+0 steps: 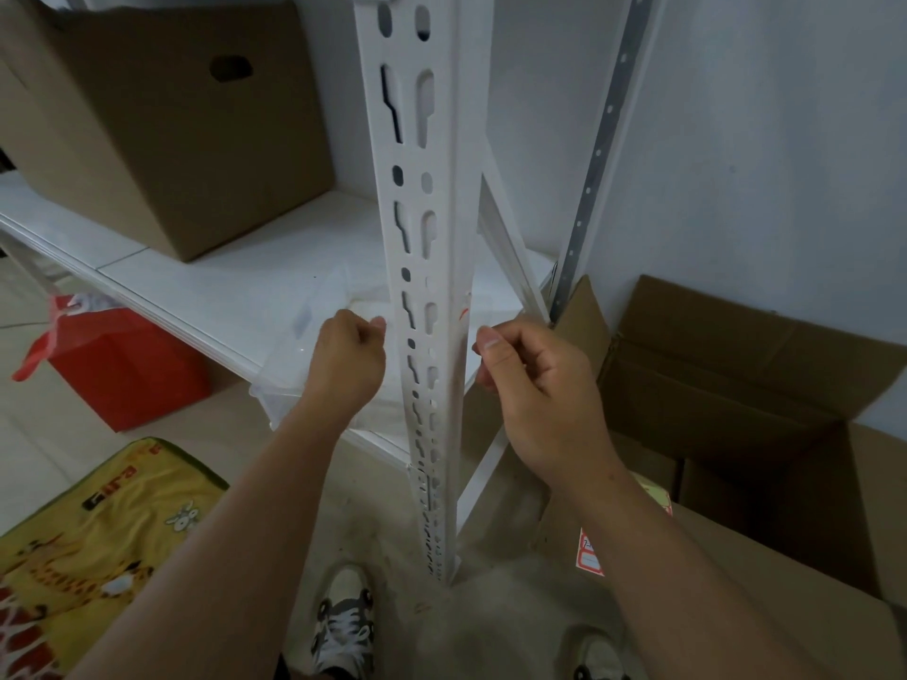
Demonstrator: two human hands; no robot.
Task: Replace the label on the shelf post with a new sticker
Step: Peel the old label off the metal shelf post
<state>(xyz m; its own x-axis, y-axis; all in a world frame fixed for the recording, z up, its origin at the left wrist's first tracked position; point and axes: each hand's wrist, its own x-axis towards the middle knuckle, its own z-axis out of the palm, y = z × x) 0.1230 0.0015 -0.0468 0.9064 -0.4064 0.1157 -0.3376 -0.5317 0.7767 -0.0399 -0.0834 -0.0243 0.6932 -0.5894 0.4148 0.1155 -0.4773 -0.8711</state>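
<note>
The white slotted shelf post (444, 267) stands upright in the middle of the view. On its right side face sits a label (464, 309) with red marks, seen almost edge-on. My right hand (532, 385) is at that face just below the red marks. Its thumb and forefinger pinch together at what looks like the label's lower edge. My left hand (349, 358) is a curled fist at the post's left edge and holds nothing that I can see. A red-and-white sticker sheet (590, 557) lies on the cardboard box at the lower right.
A closed cardboard box (162, 120) sits on the white shelf board (206, 287). A clear plastic bag (314, 336) lies at the shelf's front edge. An open cardboard box (736, 400) stands on the right. A red bag (122, 370) and a yellow mat (98, 532) lie on the left.
</note>
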